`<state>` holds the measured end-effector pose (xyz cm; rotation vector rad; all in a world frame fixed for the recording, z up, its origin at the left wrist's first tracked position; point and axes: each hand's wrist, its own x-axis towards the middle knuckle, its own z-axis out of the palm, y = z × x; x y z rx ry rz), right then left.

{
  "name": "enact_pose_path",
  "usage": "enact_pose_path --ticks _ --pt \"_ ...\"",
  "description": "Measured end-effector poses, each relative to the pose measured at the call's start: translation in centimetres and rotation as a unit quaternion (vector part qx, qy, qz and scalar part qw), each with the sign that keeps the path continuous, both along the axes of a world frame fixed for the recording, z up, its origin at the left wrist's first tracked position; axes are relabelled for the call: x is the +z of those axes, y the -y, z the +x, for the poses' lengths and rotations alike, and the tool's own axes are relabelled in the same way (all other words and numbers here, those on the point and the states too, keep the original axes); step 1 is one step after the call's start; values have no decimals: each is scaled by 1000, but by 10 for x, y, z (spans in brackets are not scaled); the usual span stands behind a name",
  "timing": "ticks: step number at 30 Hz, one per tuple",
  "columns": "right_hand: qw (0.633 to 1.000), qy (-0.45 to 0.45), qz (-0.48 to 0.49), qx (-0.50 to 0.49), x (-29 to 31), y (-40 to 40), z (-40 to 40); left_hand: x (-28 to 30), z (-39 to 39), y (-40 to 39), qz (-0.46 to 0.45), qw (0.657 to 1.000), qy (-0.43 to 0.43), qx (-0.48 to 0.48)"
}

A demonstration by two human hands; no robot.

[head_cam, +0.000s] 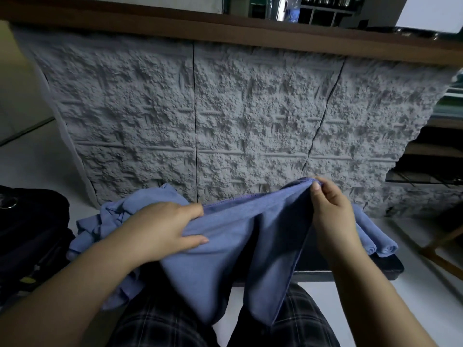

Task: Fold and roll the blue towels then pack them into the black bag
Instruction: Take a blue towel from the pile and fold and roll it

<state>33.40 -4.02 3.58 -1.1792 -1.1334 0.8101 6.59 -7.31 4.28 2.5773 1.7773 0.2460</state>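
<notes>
A dark worktop (385, 267) is carrying a crumpled heap of blue towels (105, 219) at its left end and rolled blue towels (375, 242) lying by its right edge.

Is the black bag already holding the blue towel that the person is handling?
No, the blue cloth towel is stretched between both hands above the lap, while the black fabric bag sits apart at the left.

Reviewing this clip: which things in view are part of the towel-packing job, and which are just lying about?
Part of the job: held blue towel, left hand, right hand, unfolded towel pile, rolled towels, black bag.
Lying about: grey textured panel, wooden shelf, bottle.
</notes>
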Motion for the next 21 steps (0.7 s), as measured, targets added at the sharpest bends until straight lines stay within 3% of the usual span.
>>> enact_pose_path --ticks 3,5,7,10,16,21 --pt "999 -8 -15 -37 -2 -13 15 8 -10 -1 15 998 -68 8" --pt "999 -4 -32 -28 -6 -19 21 10 -18 -5 97 988 -115 -23" --pt "998 35 -44 -22 -13 -23 23 13 -22 -7 155 983 -93 -44" --pt "994 85 -52 -36 -22 -27 28 5 -31 -11 97 995 29 -4" --pt "992 85 -26 -85 -14 -27 30 -1 -30 -25 246 968 40 24" --pt "989 115 19 -93 -7 -31 32 8 -29 -32 307 950 52 22"
